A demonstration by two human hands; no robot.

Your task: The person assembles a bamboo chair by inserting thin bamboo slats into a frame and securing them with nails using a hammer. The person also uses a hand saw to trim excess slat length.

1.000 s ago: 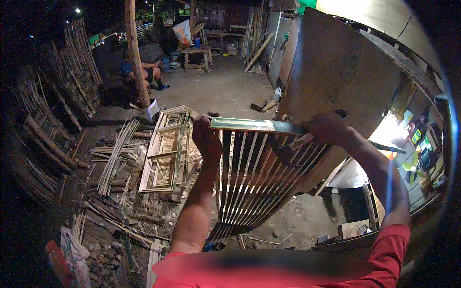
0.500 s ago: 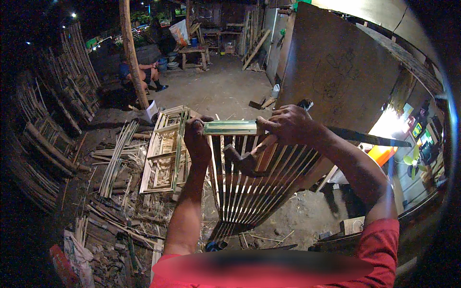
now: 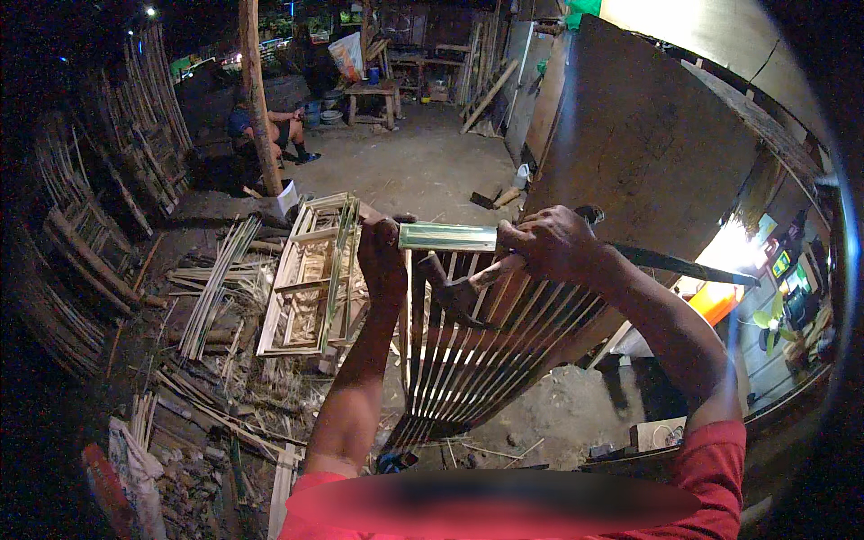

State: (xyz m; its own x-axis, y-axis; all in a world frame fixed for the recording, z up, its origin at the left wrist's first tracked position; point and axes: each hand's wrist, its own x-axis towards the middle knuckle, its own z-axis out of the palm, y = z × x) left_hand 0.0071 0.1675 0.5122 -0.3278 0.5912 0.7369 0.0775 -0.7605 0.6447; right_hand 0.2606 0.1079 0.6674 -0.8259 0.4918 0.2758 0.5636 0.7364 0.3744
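Observation:
A long slatted bamboo frame (image 3: 447, 378) hangs down in front of me, its narrow slats running away from its top end. Across that end lies a pale green-edged bamboo bar (image 3: 447, 237). My left hand (image 3: 382, 259) is closed round the bar's left end. My right hand (image 3: 556, 241) is closed at the bar's right end, thumb and fingers against it. A hammer (image 3: 461, 299) is tucked in the right hand too, its head dangling in front of the slats and its handle slanting up to my palm. The fingers' undersides are hidden.
Left of the frame, rectangular wooden frames (image 3: 310, 288) lie stacked beside loose bamboo strips (image 3: 219, 288) and scraps. A wooden post (image 3: 259, 99) stands beyond, near a seated person (image 3: 270, 126). A large brown board (image 3: 652, 135) rises at right; a long dark blade-like piece (image 3: 679, 263) juts behind my right arm.
Both hands and the bar sit slightly further right in the picture, and the bar shows more of its flat face. The grip on the frame and hammer looks the same.

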